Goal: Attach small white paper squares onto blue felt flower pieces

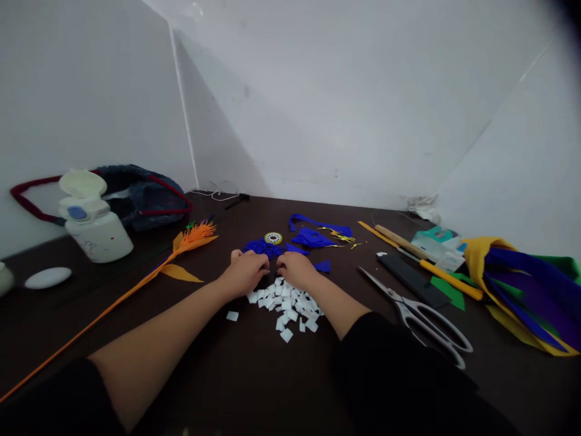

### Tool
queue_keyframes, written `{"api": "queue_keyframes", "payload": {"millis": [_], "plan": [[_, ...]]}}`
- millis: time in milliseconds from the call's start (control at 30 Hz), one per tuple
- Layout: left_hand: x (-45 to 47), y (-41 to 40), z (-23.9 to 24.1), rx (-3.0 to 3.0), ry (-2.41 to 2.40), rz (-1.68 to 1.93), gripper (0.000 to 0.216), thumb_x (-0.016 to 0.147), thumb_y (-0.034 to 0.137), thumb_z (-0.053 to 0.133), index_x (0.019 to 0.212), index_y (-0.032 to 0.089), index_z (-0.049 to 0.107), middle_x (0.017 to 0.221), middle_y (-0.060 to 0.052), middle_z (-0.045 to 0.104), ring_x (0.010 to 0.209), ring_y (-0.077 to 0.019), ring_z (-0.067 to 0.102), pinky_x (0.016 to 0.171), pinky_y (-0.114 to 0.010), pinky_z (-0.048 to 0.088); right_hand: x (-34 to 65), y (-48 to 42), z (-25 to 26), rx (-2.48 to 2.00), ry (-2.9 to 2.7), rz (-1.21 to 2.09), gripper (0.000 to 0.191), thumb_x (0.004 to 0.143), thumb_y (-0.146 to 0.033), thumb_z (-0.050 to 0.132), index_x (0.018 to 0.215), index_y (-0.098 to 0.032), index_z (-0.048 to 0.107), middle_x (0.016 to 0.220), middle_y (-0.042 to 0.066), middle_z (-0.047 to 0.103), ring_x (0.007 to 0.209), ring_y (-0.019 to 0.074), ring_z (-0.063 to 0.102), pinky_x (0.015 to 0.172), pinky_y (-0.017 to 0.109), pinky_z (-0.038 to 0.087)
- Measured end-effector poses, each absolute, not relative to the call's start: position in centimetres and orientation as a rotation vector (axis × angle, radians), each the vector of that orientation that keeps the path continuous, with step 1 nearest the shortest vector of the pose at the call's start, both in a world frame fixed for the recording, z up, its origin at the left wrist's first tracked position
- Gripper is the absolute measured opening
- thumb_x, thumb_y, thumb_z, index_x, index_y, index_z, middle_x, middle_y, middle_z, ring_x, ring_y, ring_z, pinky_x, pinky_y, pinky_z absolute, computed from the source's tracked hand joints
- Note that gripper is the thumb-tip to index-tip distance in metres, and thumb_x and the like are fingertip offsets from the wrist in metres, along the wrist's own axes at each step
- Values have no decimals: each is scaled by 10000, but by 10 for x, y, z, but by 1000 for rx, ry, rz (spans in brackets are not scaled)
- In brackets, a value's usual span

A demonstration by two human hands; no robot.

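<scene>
My left hand (pixel 245 271) and my right hand (pixel 296 268) rest close together in the middle of the dark table, their fingers curled down. Right beyond the fingertips is a bunch of finely cut blue strips (pixel 264 248). A heap of small white square pieces (pixel 287 304) spreads on the near side, under and between my wrists. Whatever the fingers pinch is hidden by the hands. One white piece (pixel 232 316) lies apart to the left. Behind the blue strips is a round spool (pixel 273 238) with a yellow rim.
Left are an orange paper flower (pixel 195 237) on a long stem, a white bottle (pixel 97 233) with its lid up, and a denim bag (pixel 149 197). Blue scraps (pixel 311 238) lie behind. Scissors (pixel 415 309), a yellow cutter (pixel 451 279) and coloured sheets (pixel 531 297) are right.
</scene>
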State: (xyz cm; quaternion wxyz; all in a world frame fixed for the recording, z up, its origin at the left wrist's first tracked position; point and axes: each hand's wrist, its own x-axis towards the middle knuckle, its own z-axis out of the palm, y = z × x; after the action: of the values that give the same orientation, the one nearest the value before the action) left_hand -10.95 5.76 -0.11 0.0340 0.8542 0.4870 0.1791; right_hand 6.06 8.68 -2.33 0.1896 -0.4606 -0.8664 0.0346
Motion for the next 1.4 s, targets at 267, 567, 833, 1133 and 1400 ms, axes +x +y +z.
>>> {"api": "queue_keyframes", "payload": {"millis": [267, 567, 833, 1133, 1400], "plan": [[-110, 61, -1, 2130, 1392, 939, 114, 704, 228, 449, 764, 194, 540, 669, 14, 610, 626, -126, 524, 592, -239, 363, 69, 81, -10, -1173, -2231, 411, 119, 718, -149, 518, 759, -189, 622, 703, -9, 612, 654, 104, 524, 612, 208, 380], [-103, 54, 3, 1816, 1220, 1050, 145, 706, 256, 485, 760, 165, 584, 683, -11, 605, 640, -126, 540, 643, -255, 410, 64, 74, -10, -1002, -2109, 514, 234, 697, -138, 565, 921, -192, 609, 760, 3, 603, 652, 96, 527, 639, 226, 418], [-92, 46, 5, 1363, 1042, 1271, 172, 649, 197, 567, 765, 173, 443, 587, 27, 566, 591, -108, 558, 652, -266, 438, 45, 54, -6, -850, -1879, 385, 138, 757, -203, 529, 845, -218, 635, 865, 30, 630, 827, 134, 559, 755, 299, 430], [-87, 41, 7, 1372, 939, 1129, 183, 716, 218, 510, 886, 176, 458, 675, 5, 601, 641, -115, 576, 709, -298, 444, 56, 52, -4, -850, -2148, -14, 168, 805, -213, 457, 849, -194, 618, 916, 53, 598, 894, 157, 497, 810, 308, 380], [-96, 47, 5, 2052, 1143, 898, 220, 757, 233, 464, 971, 206, 511, 852, -26, 619, 809, -155, 557, 758, -300, 398, 71, 55, 6, -997, -2130, 97, 123, 783, -158, 451, 753, -174, 569, 780, 32, 573, 783, 139, 493, 733, 268, 376]]}}
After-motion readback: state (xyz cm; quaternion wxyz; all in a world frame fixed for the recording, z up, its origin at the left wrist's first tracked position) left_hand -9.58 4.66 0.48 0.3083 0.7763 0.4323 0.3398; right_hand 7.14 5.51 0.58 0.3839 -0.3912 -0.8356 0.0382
